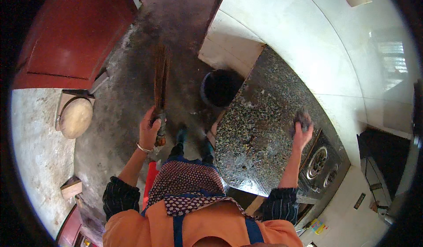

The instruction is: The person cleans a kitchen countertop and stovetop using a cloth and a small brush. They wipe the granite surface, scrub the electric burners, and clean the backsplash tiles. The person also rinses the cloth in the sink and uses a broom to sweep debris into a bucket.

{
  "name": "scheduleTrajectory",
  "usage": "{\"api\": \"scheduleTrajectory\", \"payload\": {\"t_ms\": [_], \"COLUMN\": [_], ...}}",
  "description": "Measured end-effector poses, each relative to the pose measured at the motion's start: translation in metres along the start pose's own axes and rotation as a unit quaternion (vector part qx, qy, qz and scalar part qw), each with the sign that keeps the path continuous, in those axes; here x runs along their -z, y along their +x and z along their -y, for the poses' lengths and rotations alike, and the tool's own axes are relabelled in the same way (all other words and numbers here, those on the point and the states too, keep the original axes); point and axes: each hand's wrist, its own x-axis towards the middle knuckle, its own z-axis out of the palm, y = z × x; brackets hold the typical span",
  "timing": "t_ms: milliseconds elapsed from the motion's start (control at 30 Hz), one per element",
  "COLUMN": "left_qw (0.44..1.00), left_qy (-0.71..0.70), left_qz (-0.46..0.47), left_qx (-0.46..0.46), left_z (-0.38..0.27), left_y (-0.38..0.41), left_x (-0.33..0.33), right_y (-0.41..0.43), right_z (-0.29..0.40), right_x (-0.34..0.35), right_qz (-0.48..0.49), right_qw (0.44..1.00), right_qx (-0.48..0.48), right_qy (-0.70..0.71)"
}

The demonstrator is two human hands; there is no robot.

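My left hand grips the bound handle of a thin-stick brush, whose brown bristles point away from me above the floor. On the right, my right hand is closed on a dark, crumpled wad, perhaps a rag or scourer; motion blurs it. That hand is over the far side of a speckled stone countertop, close to the gas stove. Wet, shiny patches show on the counter's surface.
A dark bucket stands on the floor beside the counter. White wall tiles rise behind the counter. At left are a red door and a round wooden board against the wall. Something red lies by my left side.
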Motion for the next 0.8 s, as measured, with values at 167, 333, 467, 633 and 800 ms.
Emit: {"api": "scheduleTrajectory", "payload": {"t_ms": [167,333,467,633,800], "left_qw": [0.999,0.997,0.999,0.996,0.999], "left_qy": [0.010,-0.033,-0.015,-0.071,-0.043], "left_qz": [0.033,0.060,0.048,0.056,0.005], "left_qx": [-0.018,-0.024,-0.021,0.016,-0.018], "left_z": [0.008,0.015,0.026,0.005,0.014], "left_y": [0.007,0.002,0.001,-0.004,-0.007], "left_x": [-0.016,-0.022,-0.023,-0.025,-0.013], "right_y": [-0.092,-0.102,-0.101,-0.079,-0.056], "right_z": [-0.104,-0.055,0.004,0.045,0.061], "right_x": [0.063,-0.059,-0.112,-0.184,-0.215], "right_qz": [-0.150,-0.149,-0.093,-0.068,-0.028], "right_qw": [0.941,0.972,0.992,0.986,0.990], "right_qx": [-0.059,0.016,0.004,0.109,0.141], "right_qy": [-0.296,-0.181,-0.082,-0.111,-0.015]}}
